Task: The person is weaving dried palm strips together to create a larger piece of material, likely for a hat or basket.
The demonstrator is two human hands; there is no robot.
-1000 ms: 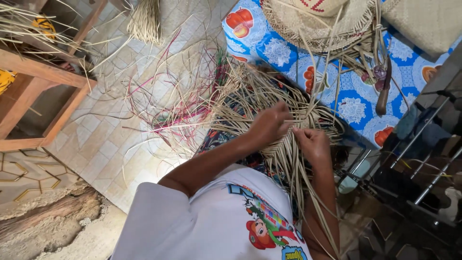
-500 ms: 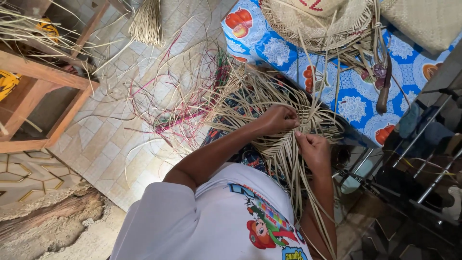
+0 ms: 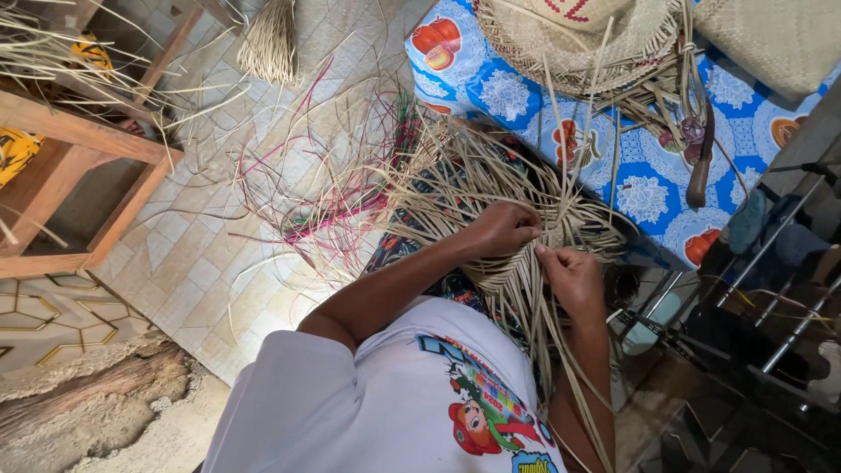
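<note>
Fingers of the left hand (image 3: pixel 504 229) are clenched on pale straw strips (image 3: pixel 491 180), and the right hand (image 3: pixel 574 278) pinches strips just beside it; both grips meet over a half-woven straw piece (image 3: pixel 517 271) in the person's lap. Loose strips fan outward across the tiled floor (image 3: pixel 201 263), some pink. Beyond lies a blue flowered cloth (image 3: pixel 631 175) bearing a woven hat (image 3: pixel 569 44). A wooden stool (image 3: pixel 79 166) stands well apart.
</note>
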